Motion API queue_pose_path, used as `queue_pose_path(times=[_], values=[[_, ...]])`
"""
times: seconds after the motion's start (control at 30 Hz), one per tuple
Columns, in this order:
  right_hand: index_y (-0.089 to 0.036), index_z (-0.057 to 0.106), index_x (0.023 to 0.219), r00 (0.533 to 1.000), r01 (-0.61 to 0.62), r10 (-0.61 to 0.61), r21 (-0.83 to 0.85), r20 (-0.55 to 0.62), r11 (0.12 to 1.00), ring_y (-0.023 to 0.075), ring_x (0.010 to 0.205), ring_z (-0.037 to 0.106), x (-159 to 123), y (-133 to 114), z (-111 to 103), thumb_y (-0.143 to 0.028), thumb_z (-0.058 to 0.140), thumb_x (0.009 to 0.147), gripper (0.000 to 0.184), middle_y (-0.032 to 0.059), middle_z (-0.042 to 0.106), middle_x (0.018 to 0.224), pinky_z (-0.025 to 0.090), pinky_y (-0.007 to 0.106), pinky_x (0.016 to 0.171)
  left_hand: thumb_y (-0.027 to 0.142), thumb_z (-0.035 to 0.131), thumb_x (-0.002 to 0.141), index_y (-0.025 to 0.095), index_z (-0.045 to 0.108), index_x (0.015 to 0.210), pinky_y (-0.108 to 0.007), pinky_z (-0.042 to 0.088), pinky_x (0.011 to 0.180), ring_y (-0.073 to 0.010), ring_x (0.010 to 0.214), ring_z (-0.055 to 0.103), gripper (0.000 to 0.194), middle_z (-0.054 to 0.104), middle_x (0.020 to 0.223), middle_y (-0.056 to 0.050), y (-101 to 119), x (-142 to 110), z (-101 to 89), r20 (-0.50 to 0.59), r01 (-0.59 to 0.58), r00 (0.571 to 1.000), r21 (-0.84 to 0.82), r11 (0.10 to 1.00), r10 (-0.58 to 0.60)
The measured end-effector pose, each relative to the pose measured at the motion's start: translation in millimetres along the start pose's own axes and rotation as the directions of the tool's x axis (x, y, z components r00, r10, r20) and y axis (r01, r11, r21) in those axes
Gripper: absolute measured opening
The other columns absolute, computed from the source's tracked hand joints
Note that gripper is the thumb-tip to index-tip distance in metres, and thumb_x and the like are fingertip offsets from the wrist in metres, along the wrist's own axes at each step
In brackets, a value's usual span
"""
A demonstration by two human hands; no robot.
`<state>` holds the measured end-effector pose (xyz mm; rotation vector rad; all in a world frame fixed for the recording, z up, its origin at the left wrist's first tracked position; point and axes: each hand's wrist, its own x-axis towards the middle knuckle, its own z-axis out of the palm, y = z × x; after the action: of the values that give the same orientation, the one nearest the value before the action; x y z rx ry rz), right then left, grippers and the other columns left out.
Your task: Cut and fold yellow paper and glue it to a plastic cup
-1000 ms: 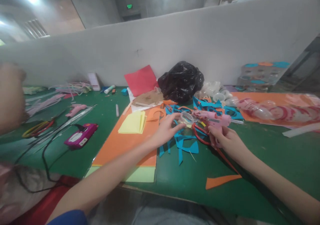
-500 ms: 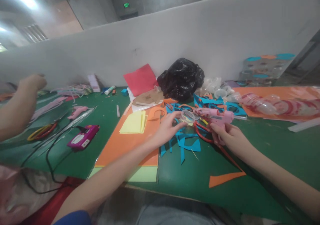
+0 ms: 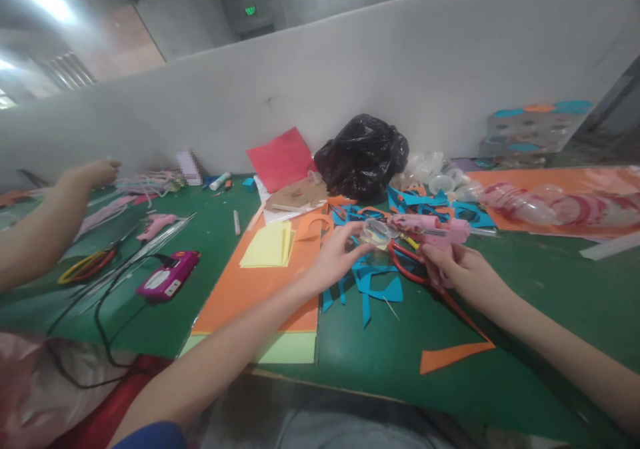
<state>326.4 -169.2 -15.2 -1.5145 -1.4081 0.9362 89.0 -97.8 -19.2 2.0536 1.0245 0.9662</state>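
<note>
My left hand [image 3: 343,252] pinches a small clear plastic cup [image 3: 376,232] by its side, over the paper scraps. In my right hand [image 3: 463,272] is a pink glue gun [image 3: 440,228], my fingers wrapped round its handle. The gun's nozzle points left and sits close against the cup; whether it touches, I cannot tell. Beneath the gun lies a pair of red-handled scissors [image 3: 407,266], partly hidden by the scraps and my right hand. Blue paper offcuts [image 3: 367,289] spread on the green table under both hands.
Orange sheets [image 3: 240,296] with yellow paper [image 3: 265,246] lie left of my hands. Behind are a black plastic bag [image 3: 363,156] and clear cups [image 3: 443,179]. A purple power strip [image 3: 169,277], a second pink glue gun [image 3: 156,225] and another person's arm [image 3: 55,216] are at left.
The other person's hand at the left has moved to the right. My hands, the cup and the glue gun stay nearly still.
</note>
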Motion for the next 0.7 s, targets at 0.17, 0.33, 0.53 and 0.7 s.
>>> queue_pose_path(times=[0.17, 0.33, 0.53, 0.7], values=[[-0.026, 0.049, 0.042, 1.000, 0.001, 0.000, -0.054, 0.009, 0.999, 0.0140, 0.042, 0.047, 0.2, -6.4, -0.6, -0.072, 0.053, 0.079, 0.059, 0.0030, 0.052, 0.040, 0.043, 0.029, 0.049, 0.041, 0.066, 0.092, 0.025, 0.061, 0.124, -0.045, 0.048, 0.105, -0.0247, 0.118, 0.062, 0.036, 0.068, 0.128, -0.008, 1.8, 0.0, -0.1, 0.009, 0.010, 1.000, -0.006, 1.000, -0.010], [-0.027, 0.048, 0.044, 1.000, 0.001, -0.001, -0.062, 0.007, 0.998, 0.0146, 0.042, 0.049, -0.4, -7.1, -1.5, -0.080, 0.052, 0.077, 0.063, 0.0018, 0.052, 0.041, 0.045, 0.030, 0.051, 0.041, 0.066, 0.092, 0.024, 0.061, 0.125, -0.045, 0.049, 0.103, -0.0247, 0.116, 0.062, 0.037, 0.068, 0.127, -0.009, 0.7, 0.4, 0.0, 0.008, 0.006, 1.000, -0.009, 1.000, -0.006], [-0.027, 0.047, 0.043, 1.000, 0.006, -0.006, -0.076, 0.003, 0.997, 0.0148, 0.043, 0.049, -1.1, -8.0, -1.4, -0.083, 0.051, 0.077, 0.066, 0.0018, 0.052, 0.041, 0.046, 0.030, 0.054, 0.041, 0.066, 0.092, 0.025, 0.061, 0.125, -0.044, 0.050, 0.101, -0.0244, 0.115, 0.063, 0.037, 0.068, 0.126, -0.008, 0.4, 0.3, -0.1, 0.011, 0.009, 1.000, -0.016, 1.000, -0.009], [-0.027, 0.046, 0.044, 1.000, 0.005, -0.005, -0.063, 0.009, 0.998, 0.0142, 0.042, 0.048, -1.2, -8.8, -1.4, -0.080, 0.052, 0.077, 0.063, 0.0017, 0.051, 0.040, 0.046, 0.030, 0.052, 0.041, 0.065, 0.093, 0.024, 0.061, 0.125, -0.045, 0.049, 0.103, -0.0247, 0.117, 0.062, 0.037, 0.067, 0.127, -0.009, -0.8, 0.8, -0.3, 0.024, -0.007, 1.000, -0.013, 1.000, 0.007]])
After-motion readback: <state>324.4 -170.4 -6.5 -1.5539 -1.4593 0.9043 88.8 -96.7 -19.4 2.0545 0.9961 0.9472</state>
